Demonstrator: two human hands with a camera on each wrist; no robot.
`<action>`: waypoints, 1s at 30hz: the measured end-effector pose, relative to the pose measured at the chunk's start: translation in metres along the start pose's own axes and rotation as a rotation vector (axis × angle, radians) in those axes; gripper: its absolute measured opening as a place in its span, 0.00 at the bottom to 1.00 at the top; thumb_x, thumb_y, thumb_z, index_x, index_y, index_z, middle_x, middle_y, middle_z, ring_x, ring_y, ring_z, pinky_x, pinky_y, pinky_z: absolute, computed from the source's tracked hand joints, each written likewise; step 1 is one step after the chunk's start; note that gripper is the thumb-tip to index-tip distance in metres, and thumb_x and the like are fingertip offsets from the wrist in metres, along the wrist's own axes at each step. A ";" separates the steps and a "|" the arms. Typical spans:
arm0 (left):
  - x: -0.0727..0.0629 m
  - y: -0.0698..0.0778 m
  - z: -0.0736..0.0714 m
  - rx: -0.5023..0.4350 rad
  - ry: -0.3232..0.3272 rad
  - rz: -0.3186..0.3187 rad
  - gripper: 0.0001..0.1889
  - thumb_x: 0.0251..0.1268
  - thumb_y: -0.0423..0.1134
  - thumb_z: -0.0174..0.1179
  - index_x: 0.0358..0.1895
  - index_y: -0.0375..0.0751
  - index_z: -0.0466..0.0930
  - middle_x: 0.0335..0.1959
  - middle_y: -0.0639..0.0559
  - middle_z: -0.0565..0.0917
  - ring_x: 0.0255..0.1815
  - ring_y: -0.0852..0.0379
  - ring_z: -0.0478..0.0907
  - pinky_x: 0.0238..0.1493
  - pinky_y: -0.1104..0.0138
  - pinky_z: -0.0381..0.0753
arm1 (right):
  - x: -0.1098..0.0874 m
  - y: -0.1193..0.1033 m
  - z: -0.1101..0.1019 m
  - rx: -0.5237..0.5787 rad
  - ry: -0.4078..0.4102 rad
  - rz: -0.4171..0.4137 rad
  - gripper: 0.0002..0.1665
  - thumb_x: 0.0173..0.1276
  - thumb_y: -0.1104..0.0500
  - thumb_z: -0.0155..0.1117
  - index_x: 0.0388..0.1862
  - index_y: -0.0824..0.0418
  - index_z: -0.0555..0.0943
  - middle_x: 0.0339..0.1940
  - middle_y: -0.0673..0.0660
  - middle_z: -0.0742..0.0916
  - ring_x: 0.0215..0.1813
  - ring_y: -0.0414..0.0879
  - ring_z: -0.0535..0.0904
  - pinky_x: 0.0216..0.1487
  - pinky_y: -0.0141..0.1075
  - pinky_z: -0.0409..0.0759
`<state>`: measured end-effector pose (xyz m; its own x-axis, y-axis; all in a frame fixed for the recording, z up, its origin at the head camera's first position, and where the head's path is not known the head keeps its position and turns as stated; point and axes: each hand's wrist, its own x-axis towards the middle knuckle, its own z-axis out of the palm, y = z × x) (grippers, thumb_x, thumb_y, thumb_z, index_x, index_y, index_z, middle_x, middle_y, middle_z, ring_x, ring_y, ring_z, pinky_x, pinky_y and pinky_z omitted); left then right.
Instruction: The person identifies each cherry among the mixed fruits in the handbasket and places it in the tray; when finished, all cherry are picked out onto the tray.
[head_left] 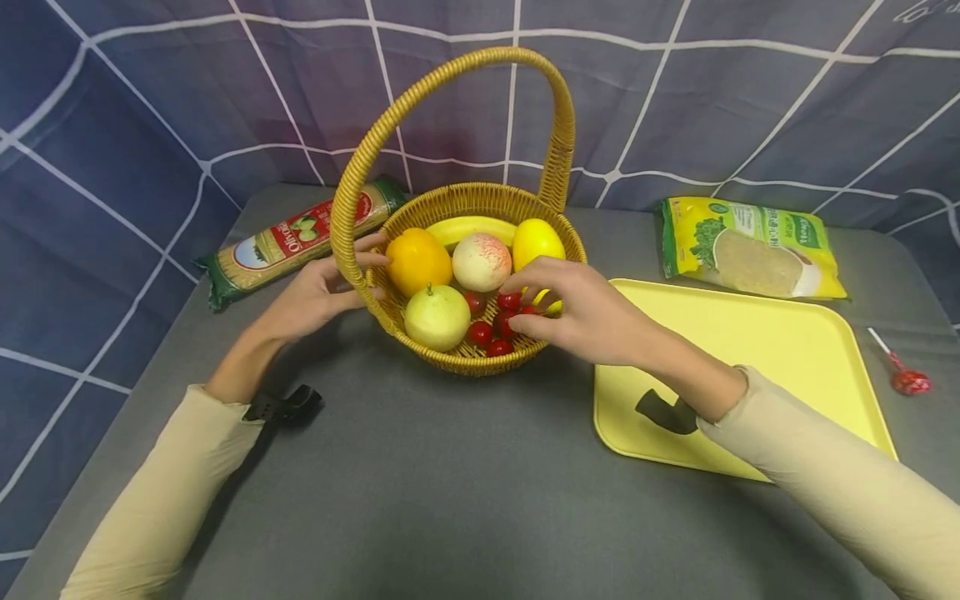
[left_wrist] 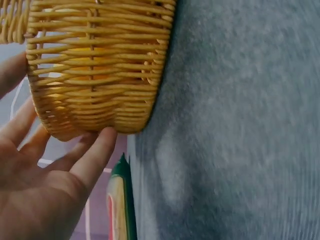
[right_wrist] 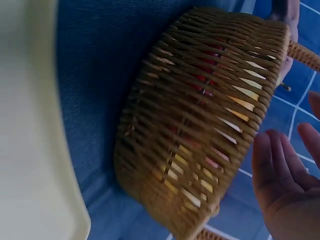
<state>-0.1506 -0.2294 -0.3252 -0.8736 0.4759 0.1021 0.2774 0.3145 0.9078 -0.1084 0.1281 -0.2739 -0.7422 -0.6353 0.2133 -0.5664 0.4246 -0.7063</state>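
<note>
A woven basket (head_left: pixel 450 360) with a tall arched handle holds an orange (head_left: pixel 420 260), a pale green round fruit with a stem (head_left: pixel 437 318), a peach (head_left: pixel 482 262), a banana (head_left: pixel 465 229), a yellow lemon-like fruit (head_left: pixel 537 240) and several red cherries (head_left: pixel 480 334). My left hand (head_left: pixel 318 287) rests its spread fingers against the basket's left side; the left wrist view shows fingertips at the weave (left_wrist: pixel 100 95). Over the right rim reaches my right hand (head_left: pixel 573 308), fingers loosely bent and tips right at the cherries. Nothing held shows in it.
Behind the basket at left lies a pasta packet (head_left: pixel 300 237). A yellow tray (head_left: pixel 750 358) sits at right, partly under the right forearm. Beyond it are a yellow-green food bag (head_left: pixel 753 250) and a red lollipop (head_left: pixel 911 382). A grid-patterned cloth (head_left: pixel 465 100) hangs behind.
</note>
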 end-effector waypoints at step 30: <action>0.000 -0.011 0.000 -0.112 0.020 0.007 0.19 0.62 0.25 0.64 0.57 0.30 0.78 0.75 0.46 0.62 0.70 0.50 0.65 0.60 0.69 0.72 | 0.058 0.017 0.041 -0.201 -0.401 0.254 0.13 0.57 0.58 0.76 0.41 0.60 0.87 0.33 0.48 0.87 0.39 0.45 0.80 0.44 0.38 0.78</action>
<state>-0.1531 -0.2328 -0.3349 -0.8800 0.4607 0.1158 0.2381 0.2168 0.9467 -0.1466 0.0719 -0.3010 -0.6918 -0.6768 -0.2516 -0.4732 0.6881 -0.5500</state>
